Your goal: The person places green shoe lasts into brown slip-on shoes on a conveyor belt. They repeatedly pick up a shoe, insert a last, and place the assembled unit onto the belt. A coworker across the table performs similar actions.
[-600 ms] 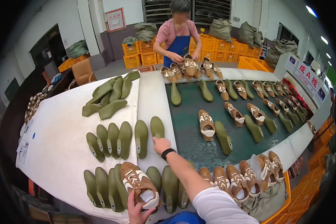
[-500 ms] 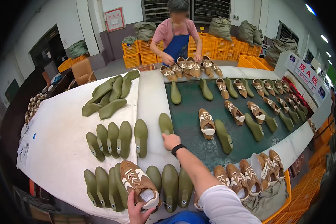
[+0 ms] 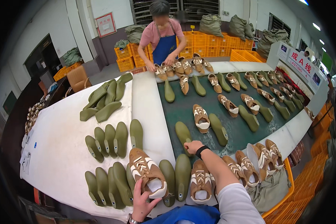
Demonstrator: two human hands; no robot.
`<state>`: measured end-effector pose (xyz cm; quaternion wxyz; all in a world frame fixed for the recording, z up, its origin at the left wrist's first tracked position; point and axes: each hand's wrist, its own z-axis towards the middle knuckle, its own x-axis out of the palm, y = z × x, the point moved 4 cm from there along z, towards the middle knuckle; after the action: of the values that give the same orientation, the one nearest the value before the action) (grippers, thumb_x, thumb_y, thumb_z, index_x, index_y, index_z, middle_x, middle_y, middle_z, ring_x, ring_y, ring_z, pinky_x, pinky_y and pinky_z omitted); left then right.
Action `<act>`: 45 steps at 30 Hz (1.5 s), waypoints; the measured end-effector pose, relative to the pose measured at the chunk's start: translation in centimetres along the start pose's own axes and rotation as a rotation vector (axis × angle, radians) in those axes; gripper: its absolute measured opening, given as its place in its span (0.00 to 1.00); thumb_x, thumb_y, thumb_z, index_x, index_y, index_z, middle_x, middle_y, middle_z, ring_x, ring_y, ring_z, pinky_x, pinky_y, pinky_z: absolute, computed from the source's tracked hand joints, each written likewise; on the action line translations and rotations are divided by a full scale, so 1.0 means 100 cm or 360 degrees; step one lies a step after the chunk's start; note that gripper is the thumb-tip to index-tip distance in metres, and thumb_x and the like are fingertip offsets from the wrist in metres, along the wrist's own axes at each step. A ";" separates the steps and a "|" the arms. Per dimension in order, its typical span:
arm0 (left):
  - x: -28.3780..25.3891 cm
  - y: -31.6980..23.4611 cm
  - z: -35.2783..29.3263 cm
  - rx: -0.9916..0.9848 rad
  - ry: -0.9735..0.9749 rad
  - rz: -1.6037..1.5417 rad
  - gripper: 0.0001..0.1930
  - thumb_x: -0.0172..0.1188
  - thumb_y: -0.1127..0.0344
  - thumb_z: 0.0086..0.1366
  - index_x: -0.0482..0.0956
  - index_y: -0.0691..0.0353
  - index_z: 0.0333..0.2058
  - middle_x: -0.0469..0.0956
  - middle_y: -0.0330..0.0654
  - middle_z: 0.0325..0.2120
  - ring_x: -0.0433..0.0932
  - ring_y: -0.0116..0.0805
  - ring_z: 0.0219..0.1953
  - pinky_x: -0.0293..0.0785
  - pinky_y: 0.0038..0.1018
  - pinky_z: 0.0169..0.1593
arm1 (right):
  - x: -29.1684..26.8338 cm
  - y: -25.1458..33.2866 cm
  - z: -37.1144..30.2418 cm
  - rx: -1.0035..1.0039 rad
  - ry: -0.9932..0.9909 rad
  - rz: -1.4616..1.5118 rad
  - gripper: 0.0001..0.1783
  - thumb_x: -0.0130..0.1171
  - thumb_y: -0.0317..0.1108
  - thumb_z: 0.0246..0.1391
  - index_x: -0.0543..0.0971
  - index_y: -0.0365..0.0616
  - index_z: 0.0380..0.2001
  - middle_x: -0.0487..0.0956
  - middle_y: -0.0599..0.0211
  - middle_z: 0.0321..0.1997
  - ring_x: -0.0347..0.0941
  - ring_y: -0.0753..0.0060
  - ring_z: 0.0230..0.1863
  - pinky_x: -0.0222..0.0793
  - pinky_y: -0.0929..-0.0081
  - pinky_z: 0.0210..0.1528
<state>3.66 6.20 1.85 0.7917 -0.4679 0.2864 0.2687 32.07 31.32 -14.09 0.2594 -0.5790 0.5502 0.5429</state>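
Observation:
My left hand [image 3: 142, 201] grips the heel of a brown sneaker [image 3: 145, 168] with white stripes and laces, held over the white tabletop among green shoe lasts. With my right hand [image 3: 193, 147] I hold the heel end of a green shoe last [image 3: 182, 131], which lies at the near left of the dark green belt [image 3: 164, 130]. Just beyond it on the belt are another brown sneaker [image 3: 201, 118] and a second last [image 3: 218, 128]. Close below my right forearm rests one more sneaker [image 3: 201, 183], and next to it stands a last [image 3: 182, 175].
Green lasts lie in rows and a heap [image 3: 100, 100] on the white table [image 3: 59, 149]. Sneaker-and-last pairs fill the belt. Sneakers line the right edge by an orange crate [image 3: 282, 201]. Opposite, a person in a blue apron [image 3: 165, 48] handles sneakers.
My right hand has carried the last rightward from the white border onto the belt. My left hand and its sneaker have shifted right. Across the belt, a sneaker now lies beside a far last.

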 end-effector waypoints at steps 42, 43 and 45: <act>0.114 0.020 -0.014 0.0460 0.0655 0.0361 0.41 0.65 0.40 0.46 0.66 0.51 0.58 0.68 0.46 0.52 0.63 0.53 0.55 0.59 0.49 0.56 | -0.130 0.057 -0.095 -0.0127 -0.0338 0.0449 0.21 0.63 0.46 0.41 0.79 0.45 0.37 0.80 0.54 0.37 0.76 0.52 0.42 0.70 0.63 0.46; 0.114 0.020 -0.015 0.0454 0.0643 0.0353 0.41 0.65 0.40 0.46 0.66 0.50 0.58 0.68 0.45 0.52 0.63 0.53 0.55 0.59 0.49 0.56 | -0.128 0.052 -0.075 -0.0065 -0.0335 0.0445 0.21 0.63 0.46 0.42 0.79 0.44 0.37 0.80 0.53 0.37 0.76 0.52 0.42 0.70 0.63 0.47; 0.114 0.021 -0.014 0.0412 0.0676 0.0322 0.40 0.63 0.39 0.48 0.65 0.49 0.59 0.68 0.44 0.52 0.63 0.52 0.55 0.58 0.52 0.56 | -0.121 0.044 -0.033 0.0000 -0.0346 0.0372 0.22 0.63 0.47 0.41 0.79 0.43 0.37 0.80 0.54 0.38 0.76 0.52 0.42 0.70 0.63 0.47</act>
<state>9.84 7.58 -7.99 0.7363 -0.3776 0.5234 0.2036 31.49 31.55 -0.80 0.2526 -0.4489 0.5823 0.6289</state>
